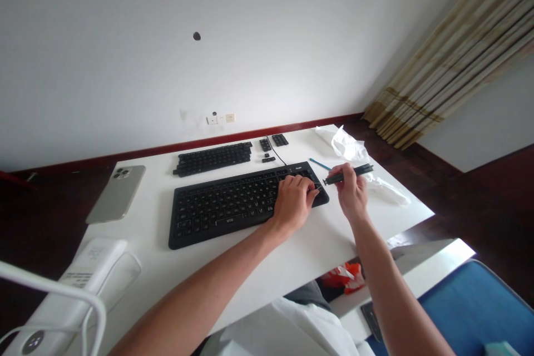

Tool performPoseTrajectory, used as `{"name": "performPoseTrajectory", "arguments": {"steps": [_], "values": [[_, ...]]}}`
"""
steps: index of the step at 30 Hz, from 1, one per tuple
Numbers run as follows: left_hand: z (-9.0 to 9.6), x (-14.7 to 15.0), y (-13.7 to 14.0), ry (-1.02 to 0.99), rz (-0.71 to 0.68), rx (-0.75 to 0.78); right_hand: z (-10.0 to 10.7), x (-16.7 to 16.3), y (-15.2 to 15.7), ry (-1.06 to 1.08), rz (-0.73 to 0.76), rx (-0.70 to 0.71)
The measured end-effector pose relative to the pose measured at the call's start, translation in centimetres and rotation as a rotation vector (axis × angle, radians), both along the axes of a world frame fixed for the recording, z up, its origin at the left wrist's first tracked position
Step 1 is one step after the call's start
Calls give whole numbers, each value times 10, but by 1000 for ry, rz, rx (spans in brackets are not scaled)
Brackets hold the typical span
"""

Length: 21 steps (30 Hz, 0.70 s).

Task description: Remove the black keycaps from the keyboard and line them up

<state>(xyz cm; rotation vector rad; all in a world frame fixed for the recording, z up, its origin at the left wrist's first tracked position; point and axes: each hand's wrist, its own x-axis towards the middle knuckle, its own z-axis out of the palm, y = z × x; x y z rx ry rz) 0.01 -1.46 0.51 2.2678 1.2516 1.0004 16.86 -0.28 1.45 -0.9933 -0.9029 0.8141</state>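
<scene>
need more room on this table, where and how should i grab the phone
Grip the phone by its long edges near the middle, probably best from its near end: it lies flat, back up, with the camera lenses at the far end.

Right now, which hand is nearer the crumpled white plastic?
Right. The right hand is just left of the white plastic, holding a black tool; the left hand is farther left, at the right part of the keyboard.
</scene>
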Motion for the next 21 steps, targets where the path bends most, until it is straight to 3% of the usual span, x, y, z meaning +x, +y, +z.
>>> {"name": "performPoseTrajectory", "arguments": {"steps": [3, 8, 10, 21], "values": [[-1, 0, 0, -14, 5, -1, -7, 12, -2, -69, 2, -81], [0, 0, 2, -36, 24, 17, -13, 17, -8, -102, 309, -227], [1, -1, 3, -14, 22, 26, -13, 18, -10, -123, 366, -260], [2, -13, 8, 216, -55, 38, 4, 31, -36, -388, 217, -420]]}}
